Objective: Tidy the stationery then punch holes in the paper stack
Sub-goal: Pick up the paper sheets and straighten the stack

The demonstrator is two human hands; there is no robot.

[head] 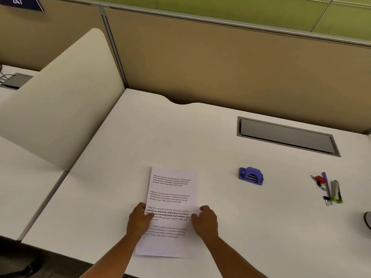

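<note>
A stack of printed white paper [170, 197] lies flat on the white desk [220, 207], near its front edge. My left hand [139, 218] rests on the stack's left edge with the thumb over the text. My right hand [205, 219] touches the right edge, fingers curled against it. A purple hole punch [251, 176] stands on the desk to the right of the paper, apart from both hands. Farther right lies a small group of stationery [327, 188]: a purple pen, a red item, a green-tipped marker, a grey cutter, paper clips and a black binder clip.
A grey cable hatch [287, 136] is set into the desk behind the punch. Beige partition walls [220, 63] close off the back and left. A dark round object [368, 220] shows at the right edge. A neighbouring desk lies to the left.
</note>
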